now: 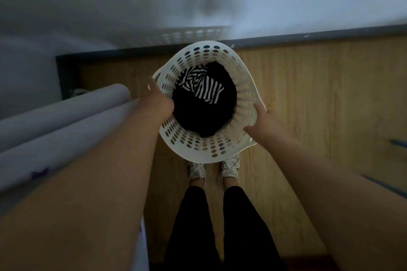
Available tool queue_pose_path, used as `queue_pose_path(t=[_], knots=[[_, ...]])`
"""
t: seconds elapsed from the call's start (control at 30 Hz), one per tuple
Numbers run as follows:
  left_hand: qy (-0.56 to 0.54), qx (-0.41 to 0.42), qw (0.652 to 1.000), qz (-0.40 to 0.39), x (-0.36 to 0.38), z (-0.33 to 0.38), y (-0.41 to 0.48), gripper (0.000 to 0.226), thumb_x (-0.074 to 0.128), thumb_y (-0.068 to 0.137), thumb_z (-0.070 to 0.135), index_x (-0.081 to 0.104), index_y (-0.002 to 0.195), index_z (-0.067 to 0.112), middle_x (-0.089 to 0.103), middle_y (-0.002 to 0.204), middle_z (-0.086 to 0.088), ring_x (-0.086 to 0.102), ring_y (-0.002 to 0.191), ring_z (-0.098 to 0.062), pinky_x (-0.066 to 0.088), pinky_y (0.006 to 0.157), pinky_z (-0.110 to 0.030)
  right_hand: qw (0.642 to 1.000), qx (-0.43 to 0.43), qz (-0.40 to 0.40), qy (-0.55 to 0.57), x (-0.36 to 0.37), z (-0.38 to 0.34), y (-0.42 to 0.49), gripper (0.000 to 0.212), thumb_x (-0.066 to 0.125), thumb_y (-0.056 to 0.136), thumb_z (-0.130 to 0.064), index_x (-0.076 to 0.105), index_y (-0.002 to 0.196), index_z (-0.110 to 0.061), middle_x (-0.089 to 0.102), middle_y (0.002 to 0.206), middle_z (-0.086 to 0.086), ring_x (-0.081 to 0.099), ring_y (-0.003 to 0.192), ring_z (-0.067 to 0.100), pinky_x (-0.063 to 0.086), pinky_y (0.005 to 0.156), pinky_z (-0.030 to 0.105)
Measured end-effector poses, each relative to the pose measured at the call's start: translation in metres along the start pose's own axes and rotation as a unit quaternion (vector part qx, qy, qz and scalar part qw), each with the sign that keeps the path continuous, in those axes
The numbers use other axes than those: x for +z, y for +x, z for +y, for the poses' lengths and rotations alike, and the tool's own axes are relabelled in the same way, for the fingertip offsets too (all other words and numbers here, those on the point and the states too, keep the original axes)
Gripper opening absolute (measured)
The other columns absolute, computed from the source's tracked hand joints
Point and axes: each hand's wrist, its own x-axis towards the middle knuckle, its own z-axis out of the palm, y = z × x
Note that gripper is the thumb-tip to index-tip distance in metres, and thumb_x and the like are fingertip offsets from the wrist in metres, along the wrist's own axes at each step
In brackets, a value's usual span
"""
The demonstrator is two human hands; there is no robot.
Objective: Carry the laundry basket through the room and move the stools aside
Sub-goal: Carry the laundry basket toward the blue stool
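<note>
A round white laundry basket [244, 68] with oval holes is right in front of me, above my feet. Inside lie dark clothes [209, 114] and a black-and-white striped garment [203, 87]. My left hand [157, 100] grips the basket's left rim, fingers curled over the edge. On the right rim, my right hand [261, 120] holds on with the thumb inside. No stool is visible in the head view.
Wooden floor [308, 99] stretches to the right. A white wall with a dark baseboard [319, 36] runs close ahead. Two grey rolled tubes [66, 116] lie at the left, beside my left forearm. My white sneakers [230, 167] stand just behind the basket.
</note>
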Motion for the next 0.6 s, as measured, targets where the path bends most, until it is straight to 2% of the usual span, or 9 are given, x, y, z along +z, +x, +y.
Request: queue_pose_path(t=[0.07, 0.17, 0.2, 0.23, 0.3, 0.37, 0.43, 0.53, 0.6], knots=[[-0.025, -0.003, 1.0, 0.018, 0.001, 0.004, 0.005, 0.086, 0.061, 0.087, 0.027, 0.004, 0.15, 0.033, 0.059, 0.118, -0.011, 0.059, 0.071, -0.019, 0.045, 0.046, -0.031, 1.0, 0.011, 0.0, -0.014, 0.002, -0.001, 0.007, 0.078, 0.063, 0.083, -0.021, 0.024, 0.148, -0.035, 0.041, 0.137, 0.011, 0.05, 0.08, 0.021, 0.037, 0.05, 0.024], [-0.059, -0.016, 0.998, 0.033, 0.002, 0.005, 0.009, 0.064, 0.06, 0.087, 0.028, 0.027, 0.143, 0.027, 0.054, 0.084, 0.001, 0.053, 0.061, -0.014, 0.038, 0.043, -0.026, 0.999, 0.035, -0.017, -0.012, 0.006, 0.0, 0.014, 0.077, 0.061, 0.084, -0.021, 0.022, 0.149, -0.034, 0.041, 0.137, 0.013, 0.053, 0.082, 0.024, 0.043, 0.057, 0.029], [-0.053, -0.016, 0.998, 0.035, 0.002, 0.005, 0.008, 0.058, 0.06, 0.088, 0.028, 0.032, 0.139, 0.024, 0.05, 0.078, 0.003, 0.053, 0.061, -0.014, 0.038, 0.043, -0.027, 0.999, 0.044, -0.025, -0.014, 0.007, 0.0, 0.015, 0.076, 0.061, 0.084, -0.02, 0.023, 0.149, -0.033, 0.042, 0.137, 0.013, 0.056, 0.085, 0.026, 0.045, 0.06, 0.031], [-0.05, -0.014, 0.998, 0.036, 0.001, 0.006, 0.006, 0.052, 0.059, 0.089, 0.027, 0.038, 0.136, 0.02, 0.051, 0.078, 0.003, 0.054, 0.062, -0.015, 0.039, 0.044, -0.027, 0.998, 0.052, -0.032, -0.012, 0.007, -0.001, 0.015, 0.075, 0.061, 0.085, -0.019, 0.024, 0.149, -0.031, 0.043, 0.138, 0.013, 0.058, 0.089, 0.028, 0.047, 0.063, 0.032], [-0.042, -0.007, 0.999, 0.026, 0.002, 0.008, 0.003, 0.038, 0.057, 0.091, 0.025, 0.049, 0.126, 0.014, 0.063, 0.092, -0.006, 0.06, 0.069, -0.021, 0.044, 0.049, -0.029, 0.998, 0.057, -0.035, 0.013, 0.006, -0.002, 0.017, 0.07, 0.059, 0.086, -0.014, 0.03, 0.148, -0.027, 0.046, 0.139, 0.013, 0.06, 0.096, 0.028, 0.047, 0.064, 0.03], [-0.023, 0.011, 1.0, 0.005, 0.002, 0.012, -0.003, 0.031, 0.054, 0.092, 0.024, 0.056, 0.119, 0.011, 0.067, 0.105, -0.013, 0.066, 0.083, -0.027, 0.053, 0.062, -0.035, 0.997, 0.052, -0.038, 0.046, 0.004, -0.006, 0.017, 0.064, 0.056, 0.089, -0.009, 0.035, 0.147, -0.022, 0.05, 0.139, 0.013, 0.056, 0.09, 0.024, 0.041, 0.054, 0.022], [-0.011, 0.014, 1.0, -0.004, 0.002, 0.018, -0.009, 0.031, 0.053, 0.093, 0.022, 0.058, 0.12, 0.007, 0.067, 0.109, -0.017, 0.067, 0.092, -0.031, 0.057, 0.075, -0.04, 0.997, 0.045, -0.039, 0.053, -0.001, -0.007, 0.015, 0.059, 0.053, 0.09, -0.006, 0.037, 0.146, -0.02, 0.051, 0.138, 0.013, 0.053, 0.084, 0.021, 0.034, 0.047, 0.02], [-0.009, 0.007, 1.0, 0.0, -0.004, 0.026, -0.021, 0.028, 0.054, 0.093, 0.019, 0.058, 0.117, 0.006, 0.066, 0.11, -0.016, 0.067, 0.094, -0.031, 0.054, 0.071, -0.037, 0.998, 0.04, -0.015, 0.051, -0.014, -0.006, 0.008, 0.057, 0.051, 0.09, -0.003, 0.04, 0.144, -0.019, 0.054, 0.13, 0.013, 0.054, 0.077, 0.02, 0.036, 0.048, 0.023], [0.011, 0.015, 1.0, -0.005, -0.009, 0.031, -0.032, 0.026, 0.053, 0.094, 0.02, 0.059, 0.114, 0.005, 0.066, 0.109, -0.017, 0.065, 0.092, -0.03, 0.049, 0.069, -0.036, 0.998, 0.046, -0.003, 0.052, -0.024, -0.004, -0.001, 0.057, 0.052, 0.09, -0.004, 0.04, 0.143, -0.019, 0.055, 0.129, 0.013, 0.056, 0.082, 0.023, 0.04, 0.054, 0.025]])
